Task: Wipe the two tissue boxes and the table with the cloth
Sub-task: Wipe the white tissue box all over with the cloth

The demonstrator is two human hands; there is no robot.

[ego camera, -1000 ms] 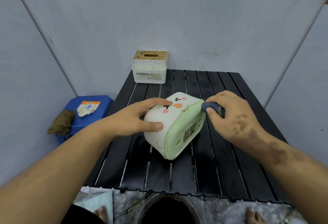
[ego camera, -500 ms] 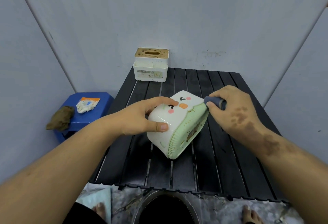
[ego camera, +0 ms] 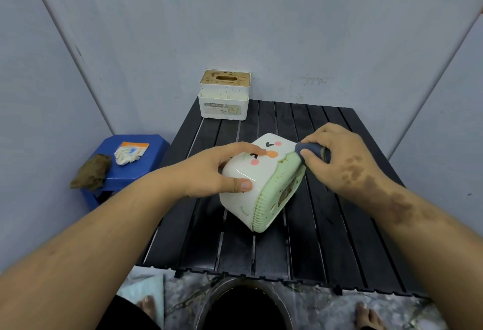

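A: Where is the cartoon-face tissue box (ego camera: 257, 183)?
B: In the middle of the black slatted table (ego camera: 326, 238), tilted. The left hand (ego camera: 209, 170) grasps its white side, thumb in front. The right hand (ego camera: 337, 157) clenches a dark blue cloth (ego camera: 311, 149) on the green edge, at 2 o'clock of the box.
A: And around?
B: A white tissue box with a wooden lid (ego camera: 224, 96) stands at 12 o'clock, well apart. At 9 o'clock, a blue stool (ego camera: 146, 167) carries a brown rag (ego camera: 91, 171) and white gloves (ego camera: 128, 153).

Slatted table (ego camera: 326, 238) bearing 2 tissue boxes (ego camera: 224, 96)
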